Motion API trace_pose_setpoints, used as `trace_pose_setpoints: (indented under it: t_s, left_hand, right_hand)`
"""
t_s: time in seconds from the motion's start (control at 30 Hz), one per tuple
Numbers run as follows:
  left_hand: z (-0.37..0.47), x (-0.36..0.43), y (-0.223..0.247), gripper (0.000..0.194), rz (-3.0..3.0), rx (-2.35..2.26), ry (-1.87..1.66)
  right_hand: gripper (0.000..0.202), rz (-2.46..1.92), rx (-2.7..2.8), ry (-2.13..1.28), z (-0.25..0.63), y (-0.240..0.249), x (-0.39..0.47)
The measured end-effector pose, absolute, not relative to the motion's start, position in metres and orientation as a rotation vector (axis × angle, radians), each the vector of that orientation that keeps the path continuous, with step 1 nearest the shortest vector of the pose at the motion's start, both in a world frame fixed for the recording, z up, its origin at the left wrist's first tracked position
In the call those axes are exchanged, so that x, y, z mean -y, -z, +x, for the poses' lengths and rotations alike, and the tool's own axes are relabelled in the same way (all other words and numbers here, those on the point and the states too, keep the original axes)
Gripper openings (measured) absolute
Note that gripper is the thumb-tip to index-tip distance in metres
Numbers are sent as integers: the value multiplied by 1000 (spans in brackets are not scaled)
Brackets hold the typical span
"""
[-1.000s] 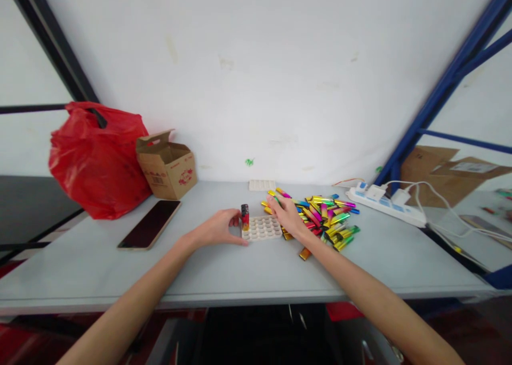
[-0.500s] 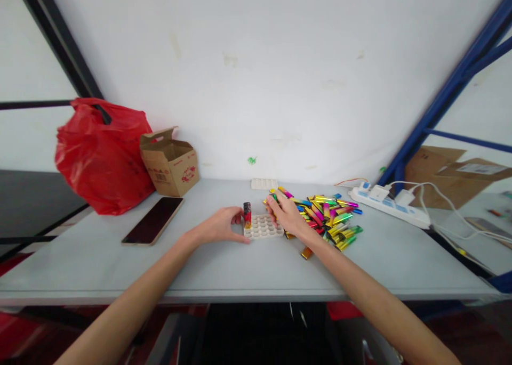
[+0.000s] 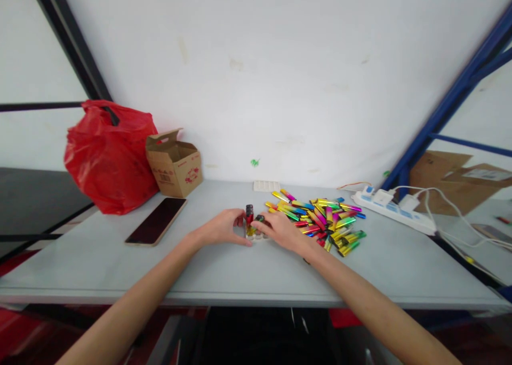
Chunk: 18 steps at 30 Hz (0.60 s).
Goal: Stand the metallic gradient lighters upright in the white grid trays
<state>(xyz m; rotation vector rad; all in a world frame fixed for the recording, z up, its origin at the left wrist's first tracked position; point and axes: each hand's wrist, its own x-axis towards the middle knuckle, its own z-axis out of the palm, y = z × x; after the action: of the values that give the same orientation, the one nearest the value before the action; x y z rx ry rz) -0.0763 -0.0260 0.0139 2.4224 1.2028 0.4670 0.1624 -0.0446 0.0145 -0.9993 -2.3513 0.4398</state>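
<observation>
My left hand (image 3: 224, 227) curves round the left end of a small white tray with holes (image 3: 261, 237), thumb at its near corner and fingers by the far side. Dark-topped lighters (image 3: 249, 213) with red and yellow bodies stand upright at that end, beside my left fingers. My right hand (image 3: 282, 229) is over the tray, its fingers closed on a lighter with a dark top (image 3: 260, 218); most of this lighter's body is hidden. To the right of the tray lies a loose pile of shiny multicoloured lighters (image 3: 320, 216), partly covered by my right hand and wrist.
Another white tray (image 3: 266, 186) lies against the wall. On the left are a phone (image 3: 157, 221), an open cardboard box (image 3: 175, 165) and a red plastic bag (image 3: 112, 157). A white power strip (image 3: 394, 210) with plugs and cables sits at the right.
My right hand has moved left and toward me with its lighter, from the tray's far right to its left part. My left hand stays at the tray's left end. The view has shifted slightly.
</observation>
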Motion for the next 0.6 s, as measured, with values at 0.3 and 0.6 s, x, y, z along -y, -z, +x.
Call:
trace_pose_setpoints:
  t_s: [0.3,0.6]
  left_hand:
    - [-75,31,-21,64,2393,-1202,-447]
    - [-77,27,-17,68,2398,-1240,-464]
  right_hand:
    - [48,-1093,2542,42,148,-21,52]
    - [29,-1267,2312,-5,225,-30,20]
